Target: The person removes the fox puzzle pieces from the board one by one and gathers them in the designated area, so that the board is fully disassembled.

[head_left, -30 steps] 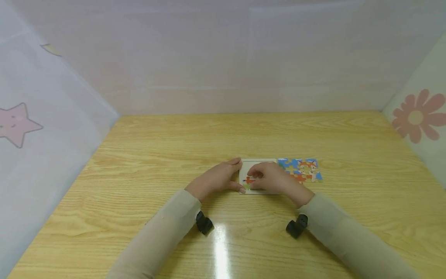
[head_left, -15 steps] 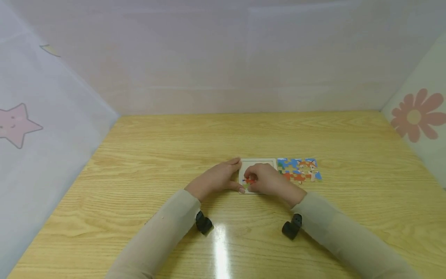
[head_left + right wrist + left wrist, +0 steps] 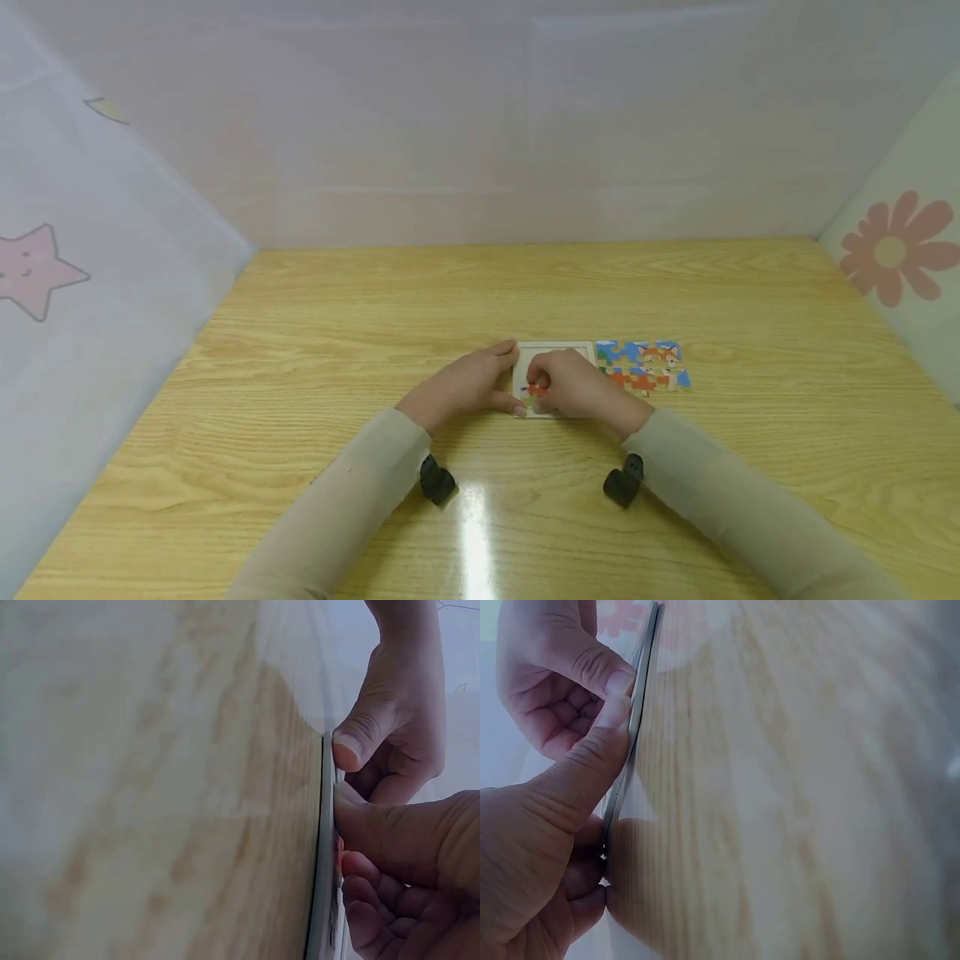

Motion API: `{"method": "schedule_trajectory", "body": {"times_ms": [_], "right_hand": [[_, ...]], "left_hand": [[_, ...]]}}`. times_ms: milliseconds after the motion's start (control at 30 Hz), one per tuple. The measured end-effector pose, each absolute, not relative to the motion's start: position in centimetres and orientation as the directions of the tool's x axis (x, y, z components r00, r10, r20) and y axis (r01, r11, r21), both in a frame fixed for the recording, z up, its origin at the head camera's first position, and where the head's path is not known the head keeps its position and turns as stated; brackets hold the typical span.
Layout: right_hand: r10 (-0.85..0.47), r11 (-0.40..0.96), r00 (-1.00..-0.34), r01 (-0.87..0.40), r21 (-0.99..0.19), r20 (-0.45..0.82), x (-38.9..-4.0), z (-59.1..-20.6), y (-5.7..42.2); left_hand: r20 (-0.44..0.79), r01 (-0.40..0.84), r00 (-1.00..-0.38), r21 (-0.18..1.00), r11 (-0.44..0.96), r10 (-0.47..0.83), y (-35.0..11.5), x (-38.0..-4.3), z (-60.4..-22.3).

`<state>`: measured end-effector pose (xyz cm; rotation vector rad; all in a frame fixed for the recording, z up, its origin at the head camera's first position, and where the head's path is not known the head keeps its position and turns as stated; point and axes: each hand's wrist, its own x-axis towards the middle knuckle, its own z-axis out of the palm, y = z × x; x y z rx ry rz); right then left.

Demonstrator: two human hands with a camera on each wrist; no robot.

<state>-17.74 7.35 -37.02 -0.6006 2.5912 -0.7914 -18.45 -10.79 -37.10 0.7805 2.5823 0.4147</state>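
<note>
You have a wooden table across the lower part of the head view, a pale sheet above it, a pink star far left, a yellow shape upper left, and a pink flower far right.

"What is worn here?"

"Long, plain sleeves in light beige. The left sleeve and the right sleeve match, loosely cut, with soft creases running through them."

"Any marking on them?"

"A tiny pale speck on the left one, too small to identify."

"And the black bits by the wrists?"

"A compact left device and a right device, both black and alike: a stubby, rounded drum joined to a narrower block. Their finer details are hard to make out."

"The grips?"

"Left grip and right grip are both bare, the left thumbnail short and smooth-edged."
</note>
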Motion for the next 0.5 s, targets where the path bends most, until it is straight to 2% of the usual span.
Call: {"method": "schedule_trajectory", "body": {"times_ms": [167, 500], "right_hand": [[-0.507, 0.729, -0.836, -0.286, -0.621, -0.210, -18.12, -36.72, 7.45], [-0.477, 0.765, -0.847, -0.267, -0.586, -0.236, -18.06, -36.46, 7.12]], "left_hand": [[-0.298, 0.449, -0.761, 0.398, 0.800, 0.576, -10.83, -18.56, -37.22], [-0.302, 0.438, -0.762, 0.411, 0.799, 0.573, -10.79, -18.66, -37.29]]}}
